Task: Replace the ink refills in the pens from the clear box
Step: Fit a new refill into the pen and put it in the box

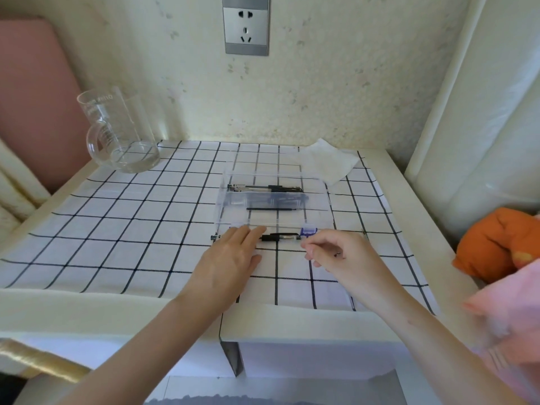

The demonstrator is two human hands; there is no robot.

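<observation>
On the white desk (117,311), just in front of the clear plastic box (263,200), the left hand (230,255) is laid flat on a slim black-and-clear pen (280,237). The right hand (336,255) is curled at its tip, hold indiscernible. Light, stiff, slippery: the rubber grip is judged best held.

The rectangular clear plastic box (263,197) is showing smooth, glossy walls. The black plastic pen (280,237) is glinting slightly. The white cloth with a black grid (131,229) is lying matt and woven. The clear glass jug (122,135) is shining smooth. The white paper tissue (327,163) is looking soft and crinkled. The grey socket plate (246,49) is showing brushed metal. The cream wall (336,83) is looking rough and speckled.
</observation>
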